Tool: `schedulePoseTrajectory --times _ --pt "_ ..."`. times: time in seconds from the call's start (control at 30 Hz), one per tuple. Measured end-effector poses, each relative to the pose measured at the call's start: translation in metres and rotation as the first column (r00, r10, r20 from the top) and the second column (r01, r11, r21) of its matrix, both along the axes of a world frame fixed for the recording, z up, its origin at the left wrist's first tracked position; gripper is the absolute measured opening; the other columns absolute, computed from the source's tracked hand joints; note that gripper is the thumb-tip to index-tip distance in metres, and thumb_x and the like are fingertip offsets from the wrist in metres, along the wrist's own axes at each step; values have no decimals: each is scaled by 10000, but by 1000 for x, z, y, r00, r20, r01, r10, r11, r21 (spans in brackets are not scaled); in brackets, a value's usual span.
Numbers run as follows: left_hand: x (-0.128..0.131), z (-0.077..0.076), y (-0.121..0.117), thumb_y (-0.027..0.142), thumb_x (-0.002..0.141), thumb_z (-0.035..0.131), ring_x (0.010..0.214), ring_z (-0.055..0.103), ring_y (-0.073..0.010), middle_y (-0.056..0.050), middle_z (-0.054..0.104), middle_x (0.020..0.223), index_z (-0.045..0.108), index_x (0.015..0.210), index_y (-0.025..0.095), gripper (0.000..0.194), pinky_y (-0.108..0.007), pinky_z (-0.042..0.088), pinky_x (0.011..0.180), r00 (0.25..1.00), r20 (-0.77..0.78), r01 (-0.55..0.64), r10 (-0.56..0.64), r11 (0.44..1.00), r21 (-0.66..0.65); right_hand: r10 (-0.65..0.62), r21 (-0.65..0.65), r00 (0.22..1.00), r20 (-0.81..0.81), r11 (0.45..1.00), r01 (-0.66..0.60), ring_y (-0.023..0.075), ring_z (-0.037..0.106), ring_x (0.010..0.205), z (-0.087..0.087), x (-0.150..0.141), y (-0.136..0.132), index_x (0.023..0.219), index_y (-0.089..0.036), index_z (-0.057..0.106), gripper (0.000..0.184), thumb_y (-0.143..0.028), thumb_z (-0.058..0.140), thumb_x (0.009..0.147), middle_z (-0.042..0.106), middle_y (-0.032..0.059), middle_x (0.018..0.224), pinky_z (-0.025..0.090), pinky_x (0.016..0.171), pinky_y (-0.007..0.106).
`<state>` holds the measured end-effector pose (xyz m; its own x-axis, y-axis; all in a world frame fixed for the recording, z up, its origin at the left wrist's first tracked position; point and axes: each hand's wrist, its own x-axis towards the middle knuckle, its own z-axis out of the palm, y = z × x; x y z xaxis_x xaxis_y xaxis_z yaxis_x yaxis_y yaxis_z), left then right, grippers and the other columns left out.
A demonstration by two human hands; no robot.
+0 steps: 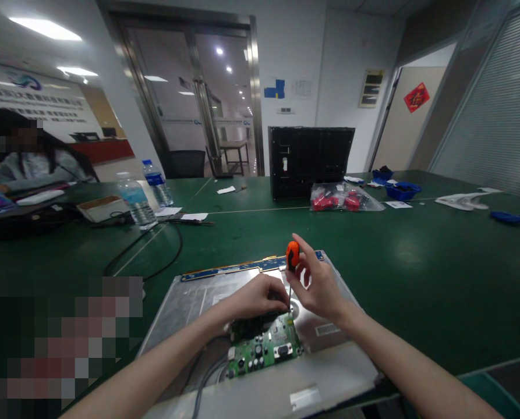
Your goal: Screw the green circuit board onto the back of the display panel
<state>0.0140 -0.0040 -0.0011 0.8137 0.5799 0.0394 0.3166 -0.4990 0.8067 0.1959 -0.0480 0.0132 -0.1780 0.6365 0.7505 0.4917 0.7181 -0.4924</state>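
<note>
Green table (417, 279) before glass doors (167, 87): screwdriver (292, 253) standing at circuit board (266, 347)

From the head view, I am working at the near side of the table. A black panel (312, 157) is standing at the far side, with a plastic bag (367, 201) of red items lying just in front of it. Two water bottles are standing at the left, a white-capped one (137, 201) and a blue-capped one (155, 181).

A flat metal panel (176, 317) is lying before me, bearing the green circuit board on its nearer part. My right hand (321, 285) is gripping the screwdriver by its orange-and-black handle, the shaft pointing down to the board's far edge. My left hand (262, 294) is resting with curled fingers just beside the shaft's lower end; I cannot tell whether it is holding anything.
</note>
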Motion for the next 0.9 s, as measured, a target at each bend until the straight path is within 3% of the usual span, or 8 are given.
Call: schedulePoseTrajectory --times 0.27,0.53,0.77,0.9 --pt "-1 3 0 165 771 703 769 636 -173 -26 735 815 784 841 166 107 -252 476 748 1000 -14 2 -2 1000 30 -25 10 1000 -3 1000 25 97 535 519 -1 2 4 1445 -271 353 699 -233 676 827 633 -21 801 443 480 201" --pt "-2 0 1 160 787 701 733 638 -169 -23 733 785 765 854 157 92 -250 474 722 1000 -6 27 -27 998 53 -5 62 1000 17 998 4 99 516 491 4 1 -2 1482 -236 259 715 -133 522 826 608 -31 737 423 473 196" --pt "-1 1 1 168 778 714 756 630 -166 -30 723 814 769 832 159 77 -246 471 724 1000 7 17 -18 997 69 -33 25 999 15 999 33 96 510 509 3 2 1 1425 -252 327 685 -220 644 818 605 -34 762 401 470 188" --pt "-1 2 0 167 783 713 716 615 -149 0 695 737 760 818 166 58 -231 462 693 1000 11 18 -19 997 72 -47 7 999 24 999 47 95 515 504 4 2 1 1435 -241 323 674 -205 615 829 599 -40 744 405 486 191"
